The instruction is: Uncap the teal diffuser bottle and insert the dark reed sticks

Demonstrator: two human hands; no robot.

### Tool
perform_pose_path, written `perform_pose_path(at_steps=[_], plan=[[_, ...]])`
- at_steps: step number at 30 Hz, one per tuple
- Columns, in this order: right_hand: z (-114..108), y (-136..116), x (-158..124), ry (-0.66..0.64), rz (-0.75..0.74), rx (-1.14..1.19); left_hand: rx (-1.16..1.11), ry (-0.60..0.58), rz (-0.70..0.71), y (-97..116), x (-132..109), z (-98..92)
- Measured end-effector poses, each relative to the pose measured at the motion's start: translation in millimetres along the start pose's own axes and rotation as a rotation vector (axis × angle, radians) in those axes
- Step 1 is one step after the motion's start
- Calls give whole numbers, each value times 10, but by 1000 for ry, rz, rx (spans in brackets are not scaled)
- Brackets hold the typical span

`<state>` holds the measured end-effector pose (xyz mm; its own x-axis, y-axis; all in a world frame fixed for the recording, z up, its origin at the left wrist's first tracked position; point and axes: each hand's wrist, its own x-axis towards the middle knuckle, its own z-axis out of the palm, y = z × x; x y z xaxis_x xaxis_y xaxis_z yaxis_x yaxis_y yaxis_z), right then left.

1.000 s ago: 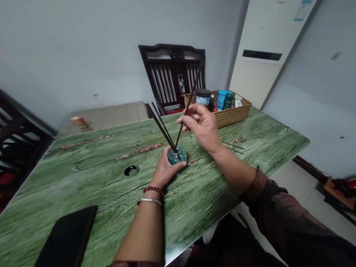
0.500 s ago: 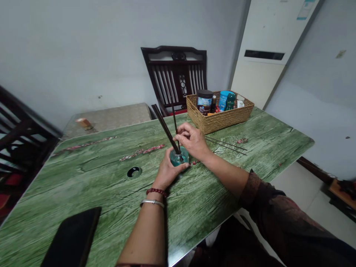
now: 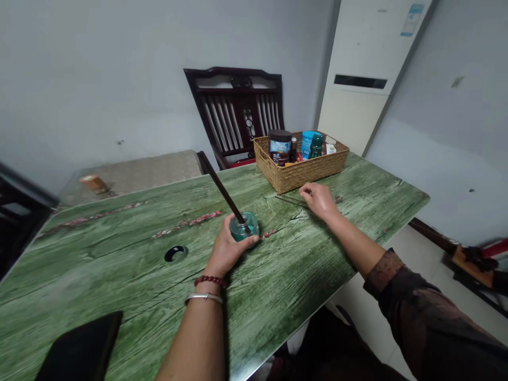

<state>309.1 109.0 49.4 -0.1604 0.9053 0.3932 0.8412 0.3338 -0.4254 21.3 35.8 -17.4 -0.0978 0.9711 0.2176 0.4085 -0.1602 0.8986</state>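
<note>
My left hand point(image 3: 227, 247) is wrapped round a small teal glass bottle point(image 3: 245, 227) that stands on the green wood-grain table point(image 3: 119, 264). Dark reed sticks point(image 3: 221, 188) lean out of the bottle's neck toward the far left. My right hand point(image 3: 318, 199) lies on the table to the right, fingers curled over thin dark sticks point(image 3: 291, 200) that lie flat in front of the wicker basket point(image 3: 300, 172). Whether those fingers pinch a stick is hard to make out.
The basket holds a dark-lidded jar point(image 3: 280, 146) and blue containers point(image 3: 309, 143). A black lid ring point(image 3: 175, 254) lies left of the bottle. A black phone point(image 3: 79, 352) sits at the near left edge. A dark wooden chair point(image 3: 238, 114) stands behind the table.
My right hand pushed a stick down into the bottle, let it go, and moved right to the loose sticks by the basket. The left hand stayed on the bottle.
</note>
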Motion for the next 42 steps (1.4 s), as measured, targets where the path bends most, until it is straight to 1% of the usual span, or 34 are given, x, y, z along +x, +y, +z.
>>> perform_pose_path(at_steps=[2, 4, 6, 9, 11, 15, 17, 19, 20, 22, 25, 27, 29, 31, 34, 37, 42], plan=[[52, 122, -96, -121, 38, -174, 1, -1, -1, -3, 3, 5], [117, 179, -173, -227, 61, -313, 18, 6, -12, 3, -1, 11], [170, 212, -214, -297, 70, -405, 30, 16, -21, 14, -11, 18], [225, 261, -218, -331, 65, -464, 49, 37, -14, 22, -22, 36], [243, 275, -214, -344, 56, -466, 27, 26, 8, 19, -25, 46], [221, 191, -248, -390, 57, -449, 17, 5, -10, 11, -27, 41], [195, 112, -256, -365, 55, -405, 15, 8, 0, 4, -23, 32], [161, 17, -220, -285, 41, -284, 9, 15, 4, 4, -18, 24], [140, -40, -182, -231, 29, -187, 3, 17, 5, 8, -18, 20], [91, -189, -71, -112, 2, 69, -12, 15, 11, 23, -19, 14], [-1, -517, 113, 27, -53, 556, -6, 14, 11, 45, -24, 11], [-56, -786, 198, 59, -127, 851, 0, 16, 2, 48, -28, 13], [-86, -1050, 247, 71, -209, 998, 8, 22, 0, 41, -27, 18], [-77, -1267, 272, 67, -265, 1034, 24, 21, 5, 30, -23, 21], [5, -1454, 288, 67, -300, 953, 49, 13, 13, 16, -16, 20], [134, -1494, 296, 65, -322, 832, 47, 7, 20, 1, -16, 20], [352, -1436, 254, 25, -320, 667, 24, 13, 36, -4, -20, 30]])
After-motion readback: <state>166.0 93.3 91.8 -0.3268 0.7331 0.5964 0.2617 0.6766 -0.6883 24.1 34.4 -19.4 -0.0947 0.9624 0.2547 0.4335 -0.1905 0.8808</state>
